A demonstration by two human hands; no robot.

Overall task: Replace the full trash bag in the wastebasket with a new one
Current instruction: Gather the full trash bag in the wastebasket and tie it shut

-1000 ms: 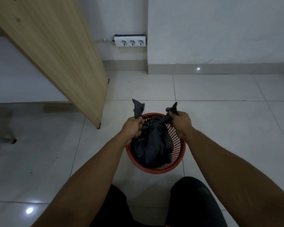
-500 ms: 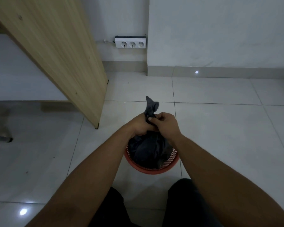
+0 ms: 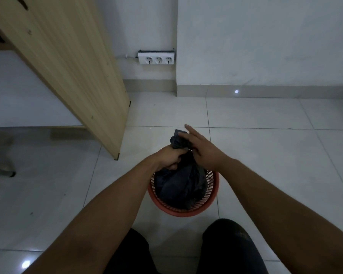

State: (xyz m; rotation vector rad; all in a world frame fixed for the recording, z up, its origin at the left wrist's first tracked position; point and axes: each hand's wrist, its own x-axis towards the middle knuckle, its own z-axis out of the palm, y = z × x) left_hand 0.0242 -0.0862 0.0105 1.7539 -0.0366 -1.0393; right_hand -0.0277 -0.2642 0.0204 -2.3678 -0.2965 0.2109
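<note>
A round red mesh wastebasket [image 3: 213, 196] stands on the tiled floor in front of my knees. A full black trash bag [image 3: 181, 186] fills it, with its top gathered into a bunched neck that sticks up above the rim. My left hand [image 3: 169, 159] is fisted around that neck from the left. My right hand [image 3: 201, 149] lies over the gathered top from the right, thumb and lower fingers pinching the plastic, index finger stretched out past it.
A light wooden desk side panel [image 3: 77, 62] slants down to the floor left of the basket. A white triple power socket [image 3: 156, 59] is fixed low on the wall behind. My dark-trousered knees [image 3: 230, 246] are at the bottom edge.
My hands held two separate bag ends apart, then came together over the basket. Now the left fist holds the gathered neck and the right hand's fingers have spread over its top.
</note>
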